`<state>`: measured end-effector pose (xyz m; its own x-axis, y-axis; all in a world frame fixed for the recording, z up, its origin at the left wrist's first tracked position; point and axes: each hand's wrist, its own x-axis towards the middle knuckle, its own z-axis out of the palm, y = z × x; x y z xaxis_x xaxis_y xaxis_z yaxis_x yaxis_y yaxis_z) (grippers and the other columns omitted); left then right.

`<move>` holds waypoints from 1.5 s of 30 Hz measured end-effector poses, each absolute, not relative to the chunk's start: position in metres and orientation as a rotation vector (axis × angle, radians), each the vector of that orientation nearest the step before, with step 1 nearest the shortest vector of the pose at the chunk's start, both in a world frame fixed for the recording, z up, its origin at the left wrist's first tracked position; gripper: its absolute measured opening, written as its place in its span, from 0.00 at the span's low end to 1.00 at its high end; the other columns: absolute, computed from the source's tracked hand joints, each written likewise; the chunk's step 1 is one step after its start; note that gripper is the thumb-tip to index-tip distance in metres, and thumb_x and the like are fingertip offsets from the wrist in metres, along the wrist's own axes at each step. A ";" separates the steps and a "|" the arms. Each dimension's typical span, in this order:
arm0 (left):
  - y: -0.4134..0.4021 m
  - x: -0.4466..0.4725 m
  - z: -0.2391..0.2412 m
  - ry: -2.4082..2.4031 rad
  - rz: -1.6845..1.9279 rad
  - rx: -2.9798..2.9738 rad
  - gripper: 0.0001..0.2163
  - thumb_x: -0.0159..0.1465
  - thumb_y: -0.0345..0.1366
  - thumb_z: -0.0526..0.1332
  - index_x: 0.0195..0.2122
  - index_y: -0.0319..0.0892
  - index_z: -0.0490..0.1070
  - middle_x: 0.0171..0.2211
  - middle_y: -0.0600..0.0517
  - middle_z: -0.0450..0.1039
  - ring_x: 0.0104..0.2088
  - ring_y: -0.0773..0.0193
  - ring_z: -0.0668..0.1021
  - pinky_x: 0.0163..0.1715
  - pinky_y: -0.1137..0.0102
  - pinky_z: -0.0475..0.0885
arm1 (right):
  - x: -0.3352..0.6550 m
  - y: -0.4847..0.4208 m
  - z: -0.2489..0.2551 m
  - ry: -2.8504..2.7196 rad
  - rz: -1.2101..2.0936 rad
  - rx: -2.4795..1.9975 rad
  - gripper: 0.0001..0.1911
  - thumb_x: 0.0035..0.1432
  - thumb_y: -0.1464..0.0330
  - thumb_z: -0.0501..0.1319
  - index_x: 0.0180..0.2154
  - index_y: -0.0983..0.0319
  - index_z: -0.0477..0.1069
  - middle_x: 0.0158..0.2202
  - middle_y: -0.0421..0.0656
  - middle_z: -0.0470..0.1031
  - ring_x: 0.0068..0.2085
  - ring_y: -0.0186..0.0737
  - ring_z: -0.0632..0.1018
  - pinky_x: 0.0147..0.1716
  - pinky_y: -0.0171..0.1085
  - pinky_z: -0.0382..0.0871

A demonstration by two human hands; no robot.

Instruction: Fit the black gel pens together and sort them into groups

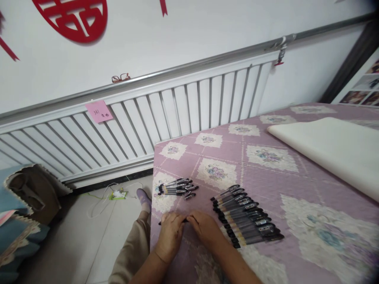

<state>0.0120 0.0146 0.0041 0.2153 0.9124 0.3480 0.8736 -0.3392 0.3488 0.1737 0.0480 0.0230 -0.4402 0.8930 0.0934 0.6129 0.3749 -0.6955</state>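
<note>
Low over the bed or table edge, my left hand (170, 236) is closed around a black pen (185, 220), most of which its fingers hide. One dark end of that pen pokes out to the left. My right hand (205, 228) pinches the other end, close beside the left fingertips. Just beyond them lies a small bunch of pens (174, 188), with a loose black pen cap (190, 195) at its right side. To the right of my right hand, several clear-barrelled pens with black caps (245, 216) lie side by side in a slanted row.
A purple flowered cloth (225, 144) covers the surface. A pale rolled sheet (328, 146) lies on the right. Behind runs a white radiator (174, 114) with a pink note (99, 111); glasses (121, 77) rest above it. A power strip (118, 194) lies on the floor.
</note>
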 end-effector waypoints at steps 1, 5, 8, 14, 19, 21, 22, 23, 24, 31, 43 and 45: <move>0.015 0.012 0.004 1.751 0.782 2.387 0.13 0.61 0.27 0.53 0.43 0.45 0.71 0.35 0.50 0.74 0.38 0.58 0.74 0.41 0.61 0.65 | 0.174 0.048 0.023 -2.149 0.844 -1.274 0.12 0.60 0.65 0.51 0.36 0.61 0.72 0.35 0.46 0.77 0.38 0.42 0.75 0.39 0.38 0.65; 0.015 0.012 0.004 1.711 0.777 2.379 0.14 0.62 0.26 0.53 0.45 0.46 0.71 0.36 0.50 0.74 0.38 0.58 0.74 0.42 0.61 0.65 | 0.175 0.048 0.023 -2.113 0.902 -1.250 0.08 0.55 0.69 0.55 0.36 0.61 0.72 0.37 0.46 0.77 0.40 0.42 0.75 0.40 0.37 0.65; 0.015 0.012 0.006 1.705 0.745 2.375 0.14 0.62 0.26 0.53 0.45 0.46 0.72 0.36 0.50 0.74 0.38 0.57 0.74 0.41 0.60 0.65 | 0.175 0.048 0.024 -2.158 0.884 -1.305 0.09 0.57 0.67 0.54 0.33 0.61 0.72 0.35 0.46 0.77 0.39 0.43 0.76 0.39 0.38 0.65; 0.015 0.011 0.006 1.692 0.733 2.393 0.14 0.62 0.27 0.54 0.47 0.46 0.71 0.36 0.50 0.74 0.38 0.57 0.74 0.42 0.60 0.65 | 0.175 0.046 0.026 -2.149 0.869 -1.273 0.10 0.58 0.66 0.54 0.36 0.61 0.73 0.37 0.46 0.77 0.40 0.43 0.76 0.40 0.38 0.65; 0.014 0.011 0.003 1.724 0.793 2.366 0.15 0.61 0.27 0.55 0.48 0.46 0.69 0.38 0.51 0.74 0.40 0.57 0.74 0.45 0.58 0.65 | 0.178 0.047 0.021 -2.099 0.907 -1.241 0.10 0.57 0.68 0.53 0.36 0.62 0.72 0.37 0.46 0.77 0.41 0.43 0.75 0.41 0.38 0.65; 0.013 0.011 0.001 1.768 0.829 2.345 0.15 0.61 0.28 0.56 0.49 0.45 0.68 0.40 0.50 0.74 0.42 0.56 0.74 0.46 0.57 0.64 | 0.181 0.049 0.020 -2.060 0.903 -1.256 0.10 0.57 0.67 0.53 0.36 0.62 0.72 0.37 0.46 0.77 0.40 0.43 0.75 0.41 0.38 0.64; 0.013 0.011 0.000 1.783 0.837 2.341 0.15 0.61 0.28 0.56 0.49 0.44 0.67 0.40 0.49 0.74 0.42 0.55 0.73 0.46 0.56 0.63 | 0.183 0.050 0.020 -2.040 0.903 -1.264 0.11 0.57 0.67 0.53 0.36 0.62 0.72 0.37 0.46 0.77 0.40 0.43 0.75 0.41 0.38 0.64; 0.014 0.011 -0.001 1.795 0.836 2.341 0.15 0.61 0.29 0.56 0.50 0.44 0.67 0.41 0.49 0.74 0.43 0.55 0.73 0.47 0.56 0.63 | 0.185 0.051 0.020 -2.022 0.906 -1.266 0.10 0.57 0.67 0.53 0.35 0.62 0.72 0.36 0.46 0.77 0.39 0.43 0.75 0.40 0.38 0.64; 0.014 0.011 -0.001 1.805 0.829 2.343 0.15 0.62 0.29 0.55 0.50 0.44 0.67 0.41 0.49 0.73 0.43 0.55 0.73 0.46 0.55 0.63 | 0.186 0.052 0.020 -2.005 0.912 -1.262 0.10 0.57 0.67 0.53 0.35 0.62 0.72 0.35 0.46 0.77 0.39 0.42 0.75 0.39 0.38 0.64; 0.015 0.012 0.004 1.766 0.717 2.412 0.10 0.64 0.29 0.53 0.42 0.45 0.71 0.35 0.51 0.72 0.38 0.57 0.72 0.42 0.60 0.64 | 0.191 0.056 0.018 -2.052 0.891 -1.251 0.12 0.58 0.64 0.53 0.29 0.61 0.72 0.30 0.43 0.77 0.34 0.41 0.75 0.34 0.36 0.63; 0.015 0.011 0.004 1.773 0.800 2.316 0.10 0.65 0.31 0.51 0.41 0.45 0.71 0.35 0.50 0.72 0.38 0.57 0.72 0.43 0.60 0.63 | 0.194 0.050 0.024 -1.874 0.985 -1.225 0.13 0.55 0.66 0.56 0.42 0.63 0.69 0.36 0.45 0.76 0.37 0.41 0.75 0.38 0.37 0.65; 0.015 0.011 0.005 1.762 0.786 2.312 0.10 0.65 0.31 0.50 0.41 0.45 0.71 0.35 0.50 0.72 0.38 0.57 0.72 0.42 0.60 0.63 | 0.194 0.051 0.024 -1.904 0.976 -1.203 0.09 0.56 0.67 0.54 0.36 0.62 0.71 0.33 0.44 0.76 0.36 0.40 0.75 0.37 0.36 0.64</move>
<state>0.0108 0.0151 0.0047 0.1823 0.9286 0.3233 0.8607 -0.3097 0.4041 0.1938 0.0512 0.0239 -0.3467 0.9265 0.1466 0.4220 0.2936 -0.8577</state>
